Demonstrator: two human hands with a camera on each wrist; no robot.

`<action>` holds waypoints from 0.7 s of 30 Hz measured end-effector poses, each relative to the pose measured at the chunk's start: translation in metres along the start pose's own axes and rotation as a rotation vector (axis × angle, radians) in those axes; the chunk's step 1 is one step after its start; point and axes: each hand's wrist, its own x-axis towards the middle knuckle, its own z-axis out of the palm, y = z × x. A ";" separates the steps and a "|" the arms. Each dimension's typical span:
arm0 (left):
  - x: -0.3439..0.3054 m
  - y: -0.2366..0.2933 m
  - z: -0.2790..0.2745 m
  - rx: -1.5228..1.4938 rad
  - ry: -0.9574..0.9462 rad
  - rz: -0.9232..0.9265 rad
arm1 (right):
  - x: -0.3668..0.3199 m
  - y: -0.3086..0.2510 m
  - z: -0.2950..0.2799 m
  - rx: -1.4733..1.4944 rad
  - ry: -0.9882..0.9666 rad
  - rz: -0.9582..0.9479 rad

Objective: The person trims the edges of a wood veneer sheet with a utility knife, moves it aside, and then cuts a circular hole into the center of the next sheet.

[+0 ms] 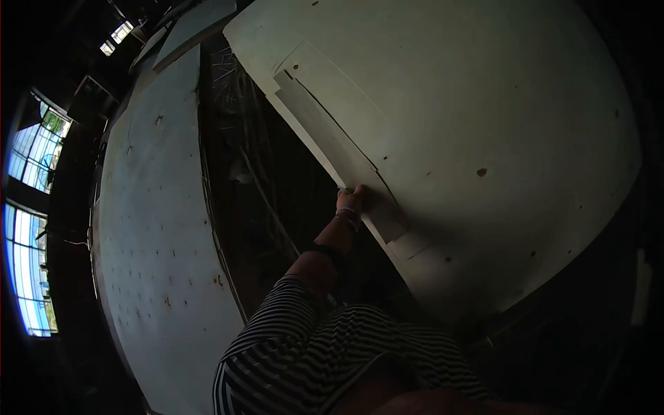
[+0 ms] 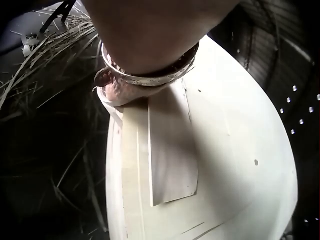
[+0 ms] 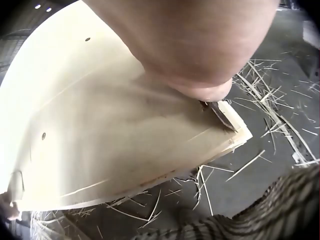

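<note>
A large pale plywood sheet (image 1: 498,131) with dark knots slants across the right of the head view. My left hand (image 1: 351,199) grips its near long edge, thumb on the upper face. Beside that hand a narrow veneer strip (image 2: 172,150) lies along the edge, its end slightly raised. A band (image 2: 150,80) circles the left wrist. In the right wrist view my right hand (image 3: 207,92) is at a corner of the sheet, its fingers hidden. A dark, flat, blade-like piece (image 3: 222,117) juts from beneath it; I cannot tell if the hand holds it.
Another pale sheet stack (image 1: 159,200) stands to the left, with a dark gap between. Thin wood splinters (image 3: 272,107) litter the floor. Bright windows (image 1: 31,270) are at far left. The person's striped clothing (image 1: 325,346) is close to the sheet's near edge.
</note>
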 end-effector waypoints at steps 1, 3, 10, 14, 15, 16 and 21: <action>0.008 -0.020 0.003 0.019 -0.014 -0.004 | 0.005 0.007 0.006 -0.028 0.005 -0.005; 0.033 -0.058 0.006 0.564 0.047 -0.073 | 0.014 0.010 0.019 -0.079 0.019 -0.023; 0.087 -0.138 -0.005 1.555 -0.430 -0.026 | 0.003 0.034 0.074 -0.322 0.062 -0.090; 0.073 -0.158 0.041 1.666 -0.494 0.156 | 0.071 0.025 0.065 -0.455 0.058 -0.126; 0.080 -0.166 0.029 1.488 -0.468 0.158 | 0.069 0.023 0.074 -0.490 0.057 -0.141; 0.083 -0.158 0.035 1.497 -0.478 0.164 | 0.074 0.021 0.082 -0.521 0.054 -0.152; 0.165 -0.219 -0.007 1.603 -0.550 0.048 | 0.083 0.015 0.114 -0.712 0.015 -0.203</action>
